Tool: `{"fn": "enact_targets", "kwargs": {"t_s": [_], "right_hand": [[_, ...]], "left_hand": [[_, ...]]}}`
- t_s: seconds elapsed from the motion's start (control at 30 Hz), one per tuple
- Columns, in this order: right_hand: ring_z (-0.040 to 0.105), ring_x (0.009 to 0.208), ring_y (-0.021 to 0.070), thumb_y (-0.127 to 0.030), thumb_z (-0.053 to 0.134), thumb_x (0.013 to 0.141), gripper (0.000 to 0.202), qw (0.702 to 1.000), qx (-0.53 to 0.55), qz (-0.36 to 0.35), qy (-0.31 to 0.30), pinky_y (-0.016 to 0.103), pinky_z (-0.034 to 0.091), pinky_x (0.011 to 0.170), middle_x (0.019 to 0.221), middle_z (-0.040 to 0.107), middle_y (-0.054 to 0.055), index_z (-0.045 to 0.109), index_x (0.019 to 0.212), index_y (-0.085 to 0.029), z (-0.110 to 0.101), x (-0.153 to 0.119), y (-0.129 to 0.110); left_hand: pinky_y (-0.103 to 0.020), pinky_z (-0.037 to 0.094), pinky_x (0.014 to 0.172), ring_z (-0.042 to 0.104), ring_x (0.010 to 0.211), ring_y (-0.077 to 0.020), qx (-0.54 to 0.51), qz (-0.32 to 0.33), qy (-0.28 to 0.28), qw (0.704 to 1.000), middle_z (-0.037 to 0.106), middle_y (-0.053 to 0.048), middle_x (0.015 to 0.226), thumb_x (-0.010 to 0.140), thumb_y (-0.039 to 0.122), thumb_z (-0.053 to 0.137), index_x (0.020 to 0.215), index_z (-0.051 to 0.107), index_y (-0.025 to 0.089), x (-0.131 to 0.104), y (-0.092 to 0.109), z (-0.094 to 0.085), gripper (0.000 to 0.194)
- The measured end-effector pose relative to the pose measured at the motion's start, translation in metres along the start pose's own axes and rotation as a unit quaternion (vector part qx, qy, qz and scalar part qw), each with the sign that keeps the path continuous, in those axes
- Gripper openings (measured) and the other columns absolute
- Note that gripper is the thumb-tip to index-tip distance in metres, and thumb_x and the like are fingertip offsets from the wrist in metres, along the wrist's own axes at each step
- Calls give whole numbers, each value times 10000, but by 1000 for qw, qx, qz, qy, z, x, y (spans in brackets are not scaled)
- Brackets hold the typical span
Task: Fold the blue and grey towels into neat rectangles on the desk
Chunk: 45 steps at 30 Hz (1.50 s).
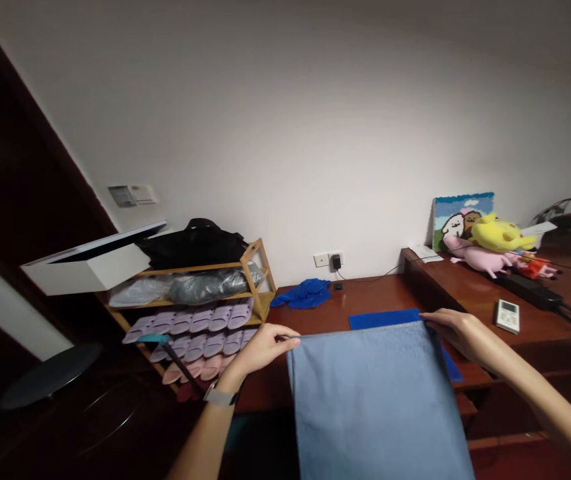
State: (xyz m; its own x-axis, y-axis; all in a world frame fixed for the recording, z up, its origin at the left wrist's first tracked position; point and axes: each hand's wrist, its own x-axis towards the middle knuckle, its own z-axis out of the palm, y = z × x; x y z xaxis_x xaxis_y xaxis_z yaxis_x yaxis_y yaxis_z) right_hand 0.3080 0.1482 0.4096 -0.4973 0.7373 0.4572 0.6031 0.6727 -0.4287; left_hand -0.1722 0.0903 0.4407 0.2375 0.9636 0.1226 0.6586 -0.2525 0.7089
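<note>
Left hand (pixel 267 348): fingers pinching the top left corner of the towel (pixel 373 407)
Right hand (pixel 456 328): fingers pinching its top right corner
Towel: hanging between both hands
Blue cloth (pixel 306 294): crumpled on the desk (pixel 328 323)

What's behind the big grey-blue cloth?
Past the cloth, at its top and right edges, flat blue material shows on the brown table. Anything else there is covered.
</note>
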Motion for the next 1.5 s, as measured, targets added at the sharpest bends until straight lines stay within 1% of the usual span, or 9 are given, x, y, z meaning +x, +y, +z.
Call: {"fn": "enact_targets", "kwargs": {"t_s": [0.13, 0.3, 0.4, 0.53, 0.63, 0.8, 0.9, 1.2, 1.5], "right_hand": [[722, 747, 186, -349, 436, 999, 354, 999, -32, 20, 11, 283, 568, 720, 1001, 777, 78, 748, 1088, -206, -8, 33, 56], [736, 883, 232, -305, 493, 949, 307, 988, -87, 22, 124, 325, 567, 822, 1014, 787, 93, 760, 1049, -191, -32, 90, 106], [730, 918, 256, -333, 496, 960, 309, 976, -103, 28, 191, 368, 567, 859, 1009, 786, 108, 757, 1035, -186, -46, 106, 116], [723, 970, 268, -377, 499, 969, 319, 972, -89, 23, 218, 400, 566, 908, 1055, 774, 113, 736, 1070, -189, -44, 79, 134], [721, 1018, 262, -407, 479, 979, 334, 976, -69, 59, 197, 399, 566, 944, 1118, 760, 104, 716, 1112, -212, -4, 20, 158], [752, 978, 277, -470, 430, 967, 388, 976, -12, 168, 139, 390, 611, 889, 1056, 783, 98, 735, 1018, -235, 124, -109, 203], [751, 1019, 278, -462, 397, 961, 419, 975, -7, 188, 118, 387, 623, 890, 1095, 784, 95, 747, 1025, -240, 180, -158, 223], [687, 1179, 219, -401, 427, 1000, 378, 978, -64, 159, 123, 320, 584, 974, 1323, 700, 55, 677, 1260, -286, 180, -178, 234], [724, 997, 293, -417, 450, 947, 366, 965, -191, 165, 70, 448, 587, 897, 1080, 773, 104, 765, 982, -233, 200, -186, 237]], "left_hand": [[-300, 560, 692, 728, 738, -227, 12, -2, -32, 999, 812, -68, 815, 812, 538, 699, 877, 817, 151, 70, 3, 20, 410], [-290, 552, 724, 739, 825, -225, 72, 14, 106, 992, 819, -85, 919, 891, 417, 651, 974, 806, 167, 152, 24, 32, 305], [-315, 540, 882, 726, 1027, -244, 92, 23, 190, 977, 800, -106, 1114, 946, 353, 612, 1081, 785, 203, 171, 40, 40, 265], [-328, 556, 876, 744, 935, -225, 133, 68, 243, 958, 805, -67, 1108, 986, 353, 586, 1151, 762, 249, 158, 38, 73, 262], [-352, 577, 872, 746, 910, -223, 197, 146, 247, 938, 807, -65, 1083, 1017, 328, 538, 1174, 753, 248, 129, 6, 131, 278], [-387, 614, 866, 761, 921, -225, 249, 178, 215, 928, 814, -43, 1060, 1035, 237, 432, 1131, 762, 274, 69, -85, 266, 346], [-390, 625, 814, 757, 910, -224, 265, 171, 208, 926, 811, -53, 1065, 1014, 193, 425, 1111, 765, 279, 46, -122, 318, 365], [-401, 598, 847, 738, 945, -218, 257, 205, 201, 923, 796, -57, 1080, 989, 137, 462, 1133, 740, 263, 42, -124, 315, 338], [-420, 622, 863, 739, 969, -232, 244, 199, 152, 937, 779, -69, 1177, 1000, 189, 505, 1292, 684, 306, 25, -132, 319, 362]]}}
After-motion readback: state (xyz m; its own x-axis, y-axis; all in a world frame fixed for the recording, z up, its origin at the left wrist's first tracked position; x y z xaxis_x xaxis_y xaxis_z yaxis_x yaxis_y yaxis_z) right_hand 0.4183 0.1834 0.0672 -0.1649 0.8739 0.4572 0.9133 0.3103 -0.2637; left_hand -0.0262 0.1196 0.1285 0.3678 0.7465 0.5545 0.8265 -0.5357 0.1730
